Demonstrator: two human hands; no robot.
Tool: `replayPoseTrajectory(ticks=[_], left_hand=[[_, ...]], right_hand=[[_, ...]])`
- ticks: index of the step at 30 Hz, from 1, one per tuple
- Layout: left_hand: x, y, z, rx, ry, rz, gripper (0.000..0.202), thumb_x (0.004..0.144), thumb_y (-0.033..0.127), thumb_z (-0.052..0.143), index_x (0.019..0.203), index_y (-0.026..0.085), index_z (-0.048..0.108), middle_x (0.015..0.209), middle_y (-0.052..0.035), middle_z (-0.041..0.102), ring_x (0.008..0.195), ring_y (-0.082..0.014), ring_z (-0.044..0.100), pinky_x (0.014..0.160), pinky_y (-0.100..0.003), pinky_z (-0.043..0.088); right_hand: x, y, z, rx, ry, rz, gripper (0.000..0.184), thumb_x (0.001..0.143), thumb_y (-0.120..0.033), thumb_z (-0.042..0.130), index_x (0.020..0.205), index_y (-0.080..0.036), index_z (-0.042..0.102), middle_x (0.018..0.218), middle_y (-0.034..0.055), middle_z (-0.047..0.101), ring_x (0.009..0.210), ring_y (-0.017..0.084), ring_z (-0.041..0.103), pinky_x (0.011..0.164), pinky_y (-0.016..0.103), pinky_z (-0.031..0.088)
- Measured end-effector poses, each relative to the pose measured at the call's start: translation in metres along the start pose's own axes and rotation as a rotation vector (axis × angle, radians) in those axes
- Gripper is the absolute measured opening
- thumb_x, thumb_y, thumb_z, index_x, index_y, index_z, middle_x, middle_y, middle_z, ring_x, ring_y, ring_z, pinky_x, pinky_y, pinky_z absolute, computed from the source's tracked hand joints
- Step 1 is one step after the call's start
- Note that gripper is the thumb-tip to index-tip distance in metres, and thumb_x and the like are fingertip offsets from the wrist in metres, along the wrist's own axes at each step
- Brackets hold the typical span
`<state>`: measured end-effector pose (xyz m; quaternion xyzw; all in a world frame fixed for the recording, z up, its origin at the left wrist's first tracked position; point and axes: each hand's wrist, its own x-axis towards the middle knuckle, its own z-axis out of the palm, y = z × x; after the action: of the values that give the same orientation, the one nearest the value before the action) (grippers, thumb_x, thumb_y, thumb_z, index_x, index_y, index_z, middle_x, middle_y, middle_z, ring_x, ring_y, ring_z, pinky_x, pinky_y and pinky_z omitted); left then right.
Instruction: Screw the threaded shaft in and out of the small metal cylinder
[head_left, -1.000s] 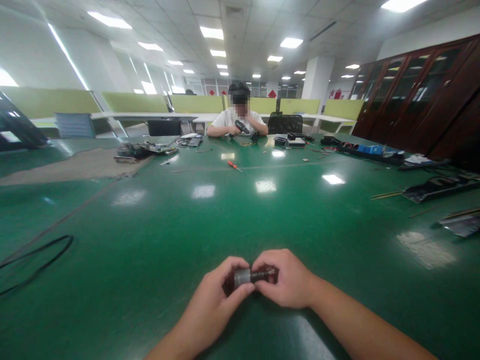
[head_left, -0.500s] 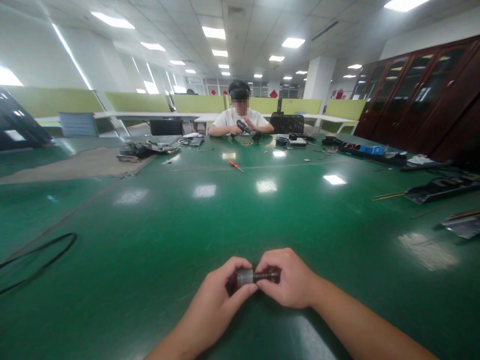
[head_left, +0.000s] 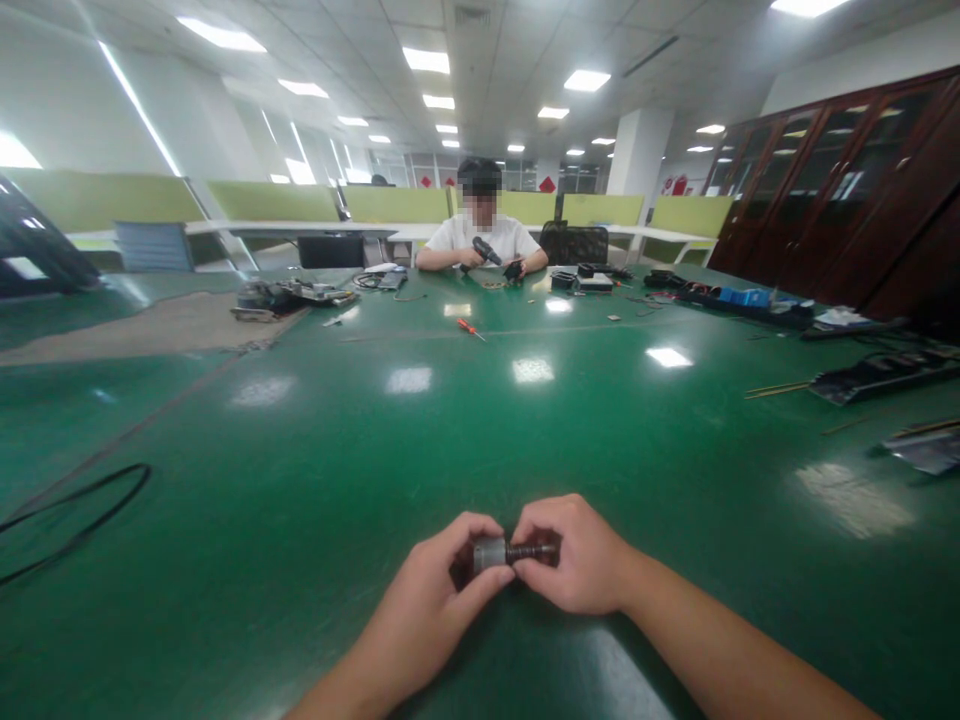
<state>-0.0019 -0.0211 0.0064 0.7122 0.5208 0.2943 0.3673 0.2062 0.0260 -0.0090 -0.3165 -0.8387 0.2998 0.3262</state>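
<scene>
Black cable (head_left: 144,475) loops across the green table (head_left: 450,430) at the lower left of the frame. At lower centre, the left hand (head_left: 442,590) grips a metal part (head_left: 491,554) by its grey cylinder end; just beside it, the right hand (head_left: 581,555) is closed around the part's dark, ridged shaft (head_left: 529,551). Blue pieces (head_left: 744,298) lie among other things at the upper right.

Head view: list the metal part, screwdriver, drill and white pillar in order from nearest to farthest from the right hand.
1. Metal part: in the fingers of the right hand and left hand.
2. Screwdriver: ahead on the table, slightly left.
3. Drill: beyond the screwdriver, by the person opposite.
4. White pillar: in the background, right of that person.
</scene>
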Motion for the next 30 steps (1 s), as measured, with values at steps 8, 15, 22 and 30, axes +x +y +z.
replayPoseTrajectory(ticks=[8, 15, 22, 30], left_hand=[[-0.0005, 0.0014, -0.0003, 0.011, -0.008, -0.002, 0.015, 0.09, 0.031, 0.065, 0.103, 0.025, 0.064, 0.091, 0.0028, 0.067, 0.082, -0.0181, 0.061, 0.074, -0.026, 0.042], [0.0001, -0.0003, -0.0004, 0.014, -0.013, 0.011, 0.015, 0.09, 0.03, 0.065, 0.104, 0.026, 0.064, 0.093, 0.0029, 0.068, 0.085, -0.0182, 0.061, 0.076, -0.026, 0.041], [0.0005, -0.0001, -0.0004, 0.006, -0.011, -0.002, 0.015, 0.09, 0.029, 0.065, 0.105, 0.025, 0.063, 0.092, 0.0034, 0.067, 0.082, -0.0173, 0.061, 0.074, -0.026, 0.042], [-0.0008, -0.0008, 0.0002, 0.008, -0.013, 0.002, 0.015, 0.09, 0.028, 0.065, 0.104, 0.025, 0.064, 0.092, 0.0035, 0.068, 0.083, -0.0174, 0.061, 0.075, -0.026, 0.041]], right_hand=[[0.0007, -0.0008, 0.0003, 0.021, 0.0, 0.0, 0.004, 0.073, -0.019, 0.068, 0.074, -0.02, 0.064, 0.064, -0.0028, 0.062, 0.057, 0.012, 0.056, 0.057, 0.022, 0.039], [0.0007, -0.0001, 0.0001, -0.001, -0.005, 0.003, 0.004, 0.073, -0.02, 0.068, 0.075, -0.02, 0.065, 0.064, -0.003, 0.062, 0.057, 0.012, 0.055, 0.057, 0.023, 0.038], [-0.0002, 0.0018, 0.0005, -0.007, 0.006, -0.004, 0.004, 0.072, -0.019, 0.068, 0.074, -0.02, 0.064, 0.064, -0.0031, 0.061, 0.058, 0.012, 0.055, 0.058, 0.022, 0.038], [0.0006, 0.0015, 0.0013, 0.006, 0.009, -0.001, 0.005, 0.071, -0.019, 0.068, 0.072, -0.019, 0.063, 0.061, -0.0038, 0.059, 0.055, 0.01, 0.053, 0.055, 0.021, 0.035]])
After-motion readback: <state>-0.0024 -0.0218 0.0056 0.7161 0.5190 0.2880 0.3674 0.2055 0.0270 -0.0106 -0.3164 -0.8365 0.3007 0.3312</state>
